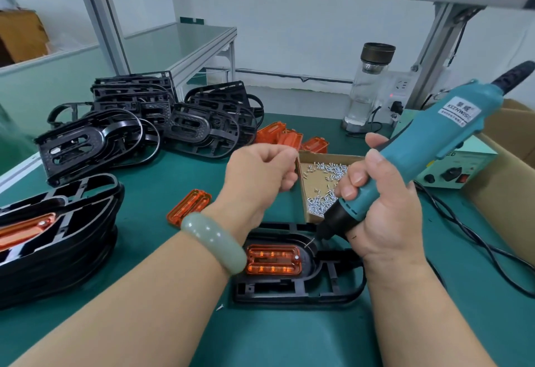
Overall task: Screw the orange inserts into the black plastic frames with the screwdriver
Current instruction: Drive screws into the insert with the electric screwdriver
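Observation:
A black plastic frame (327,288) lies on the green mat in front of me, with an orange insert (273,259) seated in it and one screw showing at the insert's right end. My right hand (382,210) grips the teal electric screwdriver (428,146), tilted, its bit tip just above the frame's upper right rim. My left hand (260,175) hovers above and left of the frame with its fingers curled; whether it pinches a screw is hidden. A loose orange insert (188,207) lies to the left.
A cardboard tray of small screws (321,187) sits behind the frame. Stacks of black frames (150,123) fill the back left, a stack with inserts fitted (55,236) stands at the left, more orange inserts (289,136) lie behind. Power box (454,167), cable and glass bottle (367,88) at right.

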